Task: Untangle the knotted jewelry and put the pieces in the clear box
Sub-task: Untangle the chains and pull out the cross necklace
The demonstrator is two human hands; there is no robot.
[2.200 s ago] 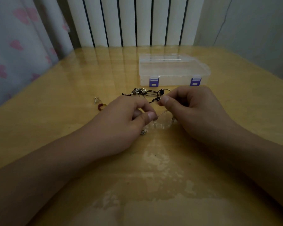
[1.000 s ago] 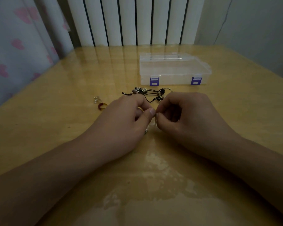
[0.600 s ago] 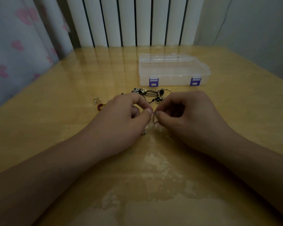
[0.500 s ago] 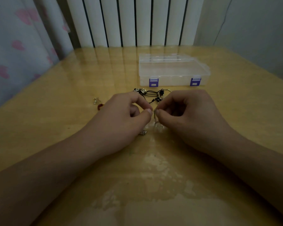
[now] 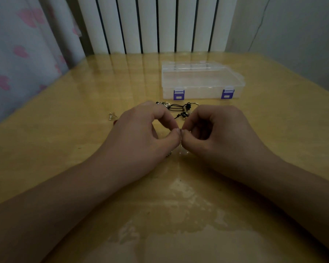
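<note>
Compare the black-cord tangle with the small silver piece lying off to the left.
The black-cord tangle is a dark, spread-out knot of cords and metal bits; the small silver piece is pale, compact and alone. The tangle lies just in front of the clear box, beyond both hands; the silver piece sits apart, further left. Both rest untouched on the table.

Knotted jewelry [image 5: 180,109]: black cords with metal charms, tangled, flat on table just before clear box [image 5: 201,80]. Box closed, purple latches [image 5: 178,95] facing front.
</note>
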